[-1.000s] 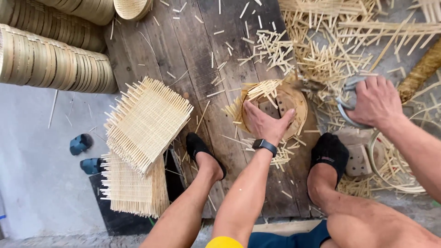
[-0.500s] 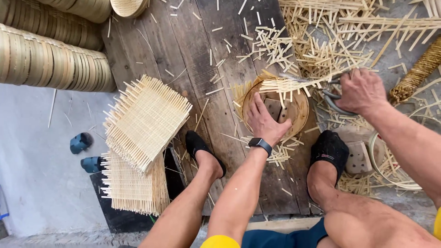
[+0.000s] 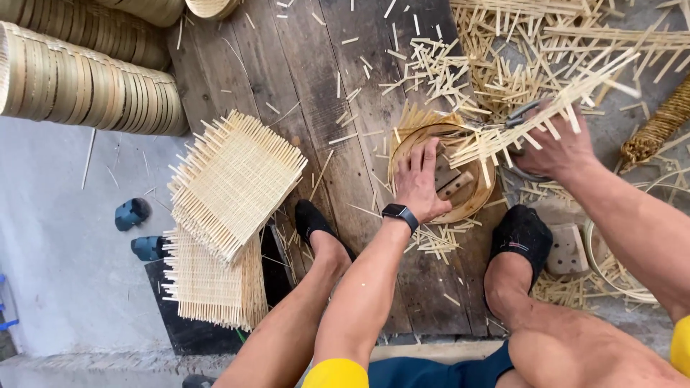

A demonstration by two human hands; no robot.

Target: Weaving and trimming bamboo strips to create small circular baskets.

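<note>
**Hands at a round bamboo frame on a plank floor**

A platform of dark, weathered wooden planks (image 3: 302,86) fills the middle of the view, with pale grey concrete floor (image 3: 65,273) to its left. Short bamboo offcuts (image 3: 438,61) lie scattered over the boards, thickest toward the upper right, where longer bamboo strips (image 3: 575,32) are piled.

Along the upper left edge, stacked round bamboo rims (image 3: 86,90) lie on their sides in long rows. Below them, at the left edge of the planks, sits a pile of square woven bamboo mats (image 3: 233,179), the top one turned at an angle to those beneath it (image 3: 212,284). Two small blue objects (image 3: 133,213) rest on the concrete just beside the pile.

The person sits with both legs forward, feet in black socks (image 3: 523,233) planted on the boards on either side of the work. Between the feet lies a round bamboo frame (image 3: 476,200), flat on the planks, with a woven mat (image 3: 411,118) under or in it, its strip ends poking out past the rim at the top.

The left hand (image 3: 420,179), a black watch (image 3: 399,213) on its wrist, is pressed open and flat inside the frame, fingers spread. The right hand (image 3: 557,147) is clenched around the handles of metal scissors (image 3: 519,115) at the frame's upper right edge, and a spray of cut bamboo strips (image 3: 546,108) fans out across it; whether it also grips them I cannot tell.

At the far right lies a coil of twisted rope (image 3: 658,122), and lower down a loose bamboo hoop (image 3: 611,276).
</note>
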